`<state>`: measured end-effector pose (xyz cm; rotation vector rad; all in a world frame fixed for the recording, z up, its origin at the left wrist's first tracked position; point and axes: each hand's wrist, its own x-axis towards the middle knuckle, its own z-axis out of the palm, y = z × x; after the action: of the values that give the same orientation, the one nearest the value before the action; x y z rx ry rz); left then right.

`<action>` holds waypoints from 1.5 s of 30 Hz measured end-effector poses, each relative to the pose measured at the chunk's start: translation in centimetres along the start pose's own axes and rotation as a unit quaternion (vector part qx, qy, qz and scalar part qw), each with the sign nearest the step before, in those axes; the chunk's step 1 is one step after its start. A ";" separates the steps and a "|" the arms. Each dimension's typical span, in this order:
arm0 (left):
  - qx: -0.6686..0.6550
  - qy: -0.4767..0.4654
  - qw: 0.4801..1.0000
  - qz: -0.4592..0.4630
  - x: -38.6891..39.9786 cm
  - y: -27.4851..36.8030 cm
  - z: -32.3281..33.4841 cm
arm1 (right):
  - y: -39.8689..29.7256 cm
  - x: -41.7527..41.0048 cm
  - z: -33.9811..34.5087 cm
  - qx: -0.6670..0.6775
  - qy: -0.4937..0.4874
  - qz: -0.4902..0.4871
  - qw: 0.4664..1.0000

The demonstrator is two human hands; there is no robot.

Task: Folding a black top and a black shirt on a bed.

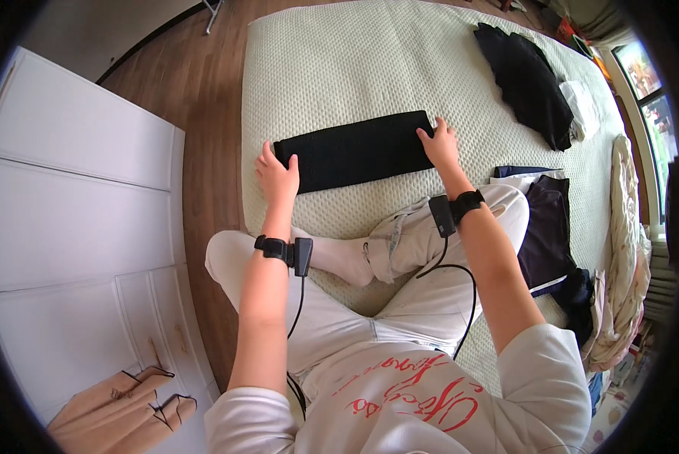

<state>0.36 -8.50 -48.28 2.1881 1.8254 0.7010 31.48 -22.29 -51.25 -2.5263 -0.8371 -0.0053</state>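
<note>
A black cloth garment (362, 150), folded into a long flat strip, lies on the pale quilted mattress in front of my crossed legs. At its left end is my left hand (278, 173), thumb over the top edge and fingers at the outer side. My right hand (440, 144) holds the right end near the upper corner, with its thumb on top of the cloth. The fingers' undersides are hidden. Each forearm wears a black strap with a small box and a cable.
On the mattress (328, 62), a loose black garment (526, 85) and a white cloth (579, 110) lie at the upper right. Folded dark clothes (546, 232) are beside my right knee, with a bunched floral cover (626, 227) beyond. White cabinets (78, 221) stand left, across the wooden floor (203, 187).
</note>
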 end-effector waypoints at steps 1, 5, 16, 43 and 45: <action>0.000 0.001 1.000 -0.002 0.2 -0.2 0.1 | -0.2 -0.1 0.1 0.001 -0.001 -0.002 1.000; -0.105 -0.118 0.984 -0.085 1.6 -1.8 0.9 | -0.3 0.3 0.6 0.157 -0.149 0.054 0.975; -0.225 -0.108 0.967 -0.053 -1.0 -3.6 0.5 | 3.1 1.3 0.4 0.208 -0.106 0.016 0.972; -0.242 -0.166 0.946 -0.139 2.1 -4.3 1.0 | 3.9 4.5 -0.2 0.207 -0.143 0.116 0.961; -0.234 -0.181 0.942 -0.158 2.7 -4.1 0.7 | 3.3 5.0 -0.1 0.263 -0.190 0.148 0.934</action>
<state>-2.55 -4.89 -50.08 1.5533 1.5674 0.5474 37.41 -21.84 -51.84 -2.1284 -0.4915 0.7298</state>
